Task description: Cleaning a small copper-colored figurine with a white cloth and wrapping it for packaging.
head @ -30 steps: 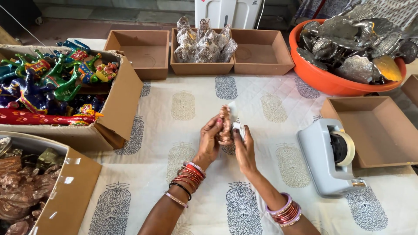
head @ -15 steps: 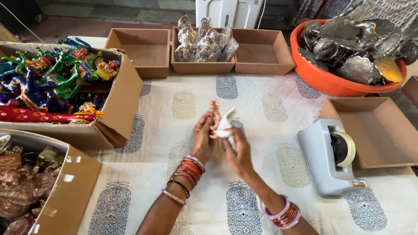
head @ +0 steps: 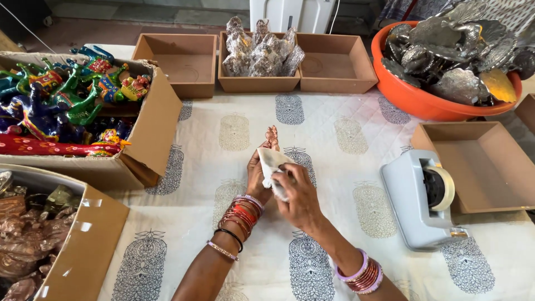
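Head view: over the patterned tabletop (head: pixel 345 139), I'm wrapping a small copper figurine (head: pixel 272 137) in white wrap (head: pixel 274 167)
My left hand (head: pixel 257 177) closes around the figurine's base, right hand (head: pixel 300 196) pinches the wrap; I'd pull it snug, head still uncovered

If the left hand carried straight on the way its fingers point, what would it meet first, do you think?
Probably the middle cardboard tray holding clear-wrapped figures. The left hand, gripping a small brownish figurine, points up the cloth-covered table towards it; depth is uncertain.
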